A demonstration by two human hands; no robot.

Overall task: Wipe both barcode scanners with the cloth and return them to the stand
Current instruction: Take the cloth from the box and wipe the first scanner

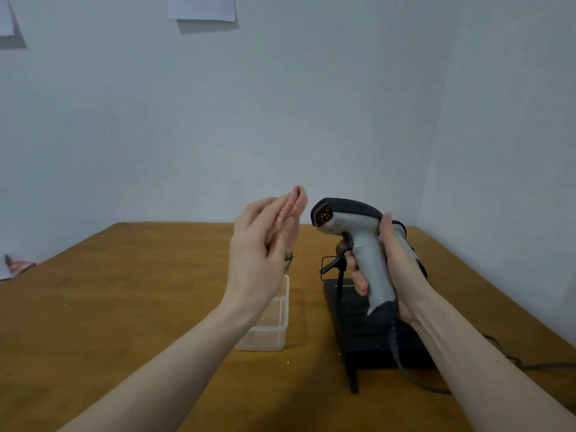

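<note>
Left hand (258, 244) raised, pinching something; right hand (396, 266) gripping, forearms extended forward.

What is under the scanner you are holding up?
Under the scanner in the right hand is a black stand on the table. The hand and scanner hide much of it.

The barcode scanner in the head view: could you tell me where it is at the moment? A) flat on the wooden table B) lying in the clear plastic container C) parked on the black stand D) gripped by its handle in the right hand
D: the right hand grips the barcode scanner by its handle, raised above the black stand.
</note>
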